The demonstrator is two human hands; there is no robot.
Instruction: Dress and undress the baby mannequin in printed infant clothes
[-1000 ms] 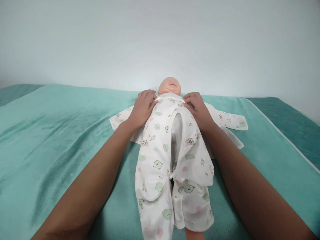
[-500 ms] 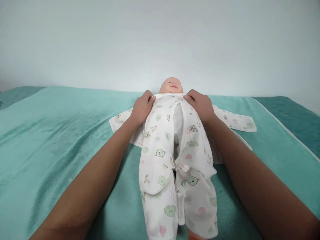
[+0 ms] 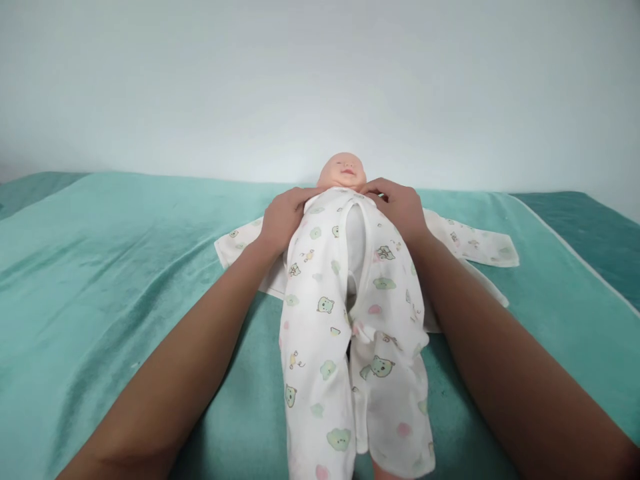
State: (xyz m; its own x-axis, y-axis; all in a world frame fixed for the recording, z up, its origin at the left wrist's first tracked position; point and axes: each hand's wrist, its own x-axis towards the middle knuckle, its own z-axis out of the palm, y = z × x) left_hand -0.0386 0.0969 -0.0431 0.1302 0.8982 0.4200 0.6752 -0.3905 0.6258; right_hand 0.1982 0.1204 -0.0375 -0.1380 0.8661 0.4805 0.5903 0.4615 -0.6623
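Note:
A baby doll (image 3: 344,171) lies on its back with its head away from me. White printed baby trousers (image 3: 325,280) with an open crotch cover its legs and reach up to the chest, just below the chin. My left hand (image 3: 287,212) grips the top edge of the trousers at the left, its fingers bent over near the doll's neck. My right hand (image 3: 397,203) pinches the same edge on the right, with the index finger close to the neck. Beneath the doll, a matching white baby shirt (image 3: 487,245) is spread out with its sleeves to both sides.
A light green blanket (image 3: 115,267) lies under everything, with folds at the left. Darker green fabric (image 3: 585,220) shows at the far right, past a pale edging. A plain pale wall (image 3: 320,80) rises behind the doll's head.
Both hands have shifted slightly inward along the trousers' top edge, and the fingers now reach nearer the doll's neck. The trousers have been drawn up and lie smoother over the left leg.

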